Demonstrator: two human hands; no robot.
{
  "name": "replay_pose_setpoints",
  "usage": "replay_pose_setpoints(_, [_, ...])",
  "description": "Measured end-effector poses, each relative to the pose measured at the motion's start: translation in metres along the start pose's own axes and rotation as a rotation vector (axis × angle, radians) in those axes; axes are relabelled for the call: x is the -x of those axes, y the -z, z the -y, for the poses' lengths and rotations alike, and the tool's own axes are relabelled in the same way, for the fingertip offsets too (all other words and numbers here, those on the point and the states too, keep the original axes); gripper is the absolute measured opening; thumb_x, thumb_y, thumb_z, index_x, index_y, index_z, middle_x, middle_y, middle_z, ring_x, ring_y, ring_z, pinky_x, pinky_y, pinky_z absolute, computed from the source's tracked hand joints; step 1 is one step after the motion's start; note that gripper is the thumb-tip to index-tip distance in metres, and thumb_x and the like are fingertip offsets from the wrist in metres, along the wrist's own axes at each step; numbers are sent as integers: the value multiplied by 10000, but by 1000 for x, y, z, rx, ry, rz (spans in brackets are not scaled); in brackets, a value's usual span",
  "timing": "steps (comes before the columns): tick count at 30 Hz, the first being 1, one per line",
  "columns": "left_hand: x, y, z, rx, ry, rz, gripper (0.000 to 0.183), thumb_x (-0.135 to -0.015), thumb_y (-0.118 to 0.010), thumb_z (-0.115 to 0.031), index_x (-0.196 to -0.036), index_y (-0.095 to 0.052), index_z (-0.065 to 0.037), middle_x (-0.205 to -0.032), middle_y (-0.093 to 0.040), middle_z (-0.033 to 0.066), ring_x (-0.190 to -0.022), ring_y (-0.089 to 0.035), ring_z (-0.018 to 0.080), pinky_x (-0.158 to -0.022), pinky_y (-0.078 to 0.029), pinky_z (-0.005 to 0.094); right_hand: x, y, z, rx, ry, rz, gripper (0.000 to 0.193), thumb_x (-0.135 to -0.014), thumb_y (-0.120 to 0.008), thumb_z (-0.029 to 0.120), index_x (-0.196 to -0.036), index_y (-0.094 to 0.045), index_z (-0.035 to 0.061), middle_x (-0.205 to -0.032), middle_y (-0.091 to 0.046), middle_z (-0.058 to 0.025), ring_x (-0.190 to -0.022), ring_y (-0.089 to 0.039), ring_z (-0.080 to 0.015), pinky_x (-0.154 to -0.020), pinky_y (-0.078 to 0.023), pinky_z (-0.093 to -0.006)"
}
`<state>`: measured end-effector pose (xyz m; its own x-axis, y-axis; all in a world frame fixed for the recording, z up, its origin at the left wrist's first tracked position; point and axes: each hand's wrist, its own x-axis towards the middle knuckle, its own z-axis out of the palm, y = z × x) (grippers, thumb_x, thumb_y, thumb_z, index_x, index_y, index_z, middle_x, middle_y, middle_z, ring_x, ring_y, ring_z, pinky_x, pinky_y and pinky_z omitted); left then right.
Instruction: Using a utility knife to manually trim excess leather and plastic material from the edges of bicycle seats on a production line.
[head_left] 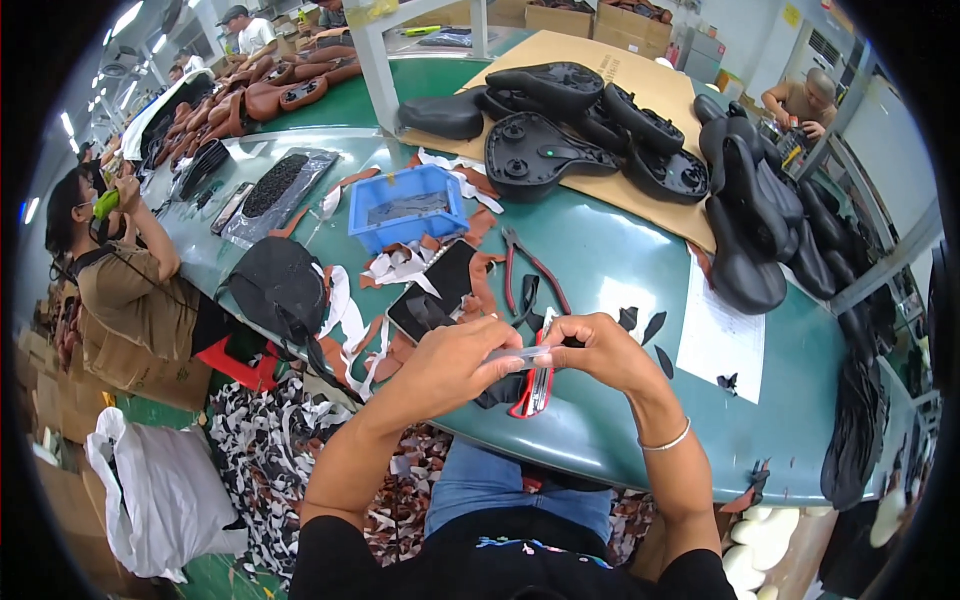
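Left grip (465,355) and right grip (598,345) are pinching a small translucent piece (522,353), a red cutter (541,385) lying below on the green bench (760,440).

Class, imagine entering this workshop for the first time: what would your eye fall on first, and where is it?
Probably the black saddles heaped on a cardboard sheet on the far side of the green table. Next, the left hand and right hand, pinching a small clear piece near the picture's centre. The bright blue bin also stands out, beyond the left hand among brown and white scraps.
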<state>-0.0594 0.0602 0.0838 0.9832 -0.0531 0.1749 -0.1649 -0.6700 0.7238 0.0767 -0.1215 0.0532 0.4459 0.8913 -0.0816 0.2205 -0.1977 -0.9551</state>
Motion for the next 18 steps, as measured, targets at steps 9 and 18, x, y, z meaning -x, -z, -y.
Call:
replay_pose_setpoints(9, [9, 4, -13, -294, 24, 91, 211, -849, -590, -256, -910, -580, -54, -752, -615, 157, -708, -608, 359, -624, -455, 456, 32, -30, -16, -134, 28, -212, 161, -864, -631, 191, -872, -682, 39, -717, -637, -10, -604, -491, -77, -537, -389, -247])
replay_pose_setpoints(18, [13, 7, -12, -64, 198, 271, 201, -873, -611, -177, -971, -575, -6, -807, -597, 81, -726, -609, 146, -658, -466, 284, 64, -22, -29, -260, -75, -238, 164, -852, -638, 198, -856, -654, 35, -710, -634, 4, -541, -419, -25, -477, -324, -187])
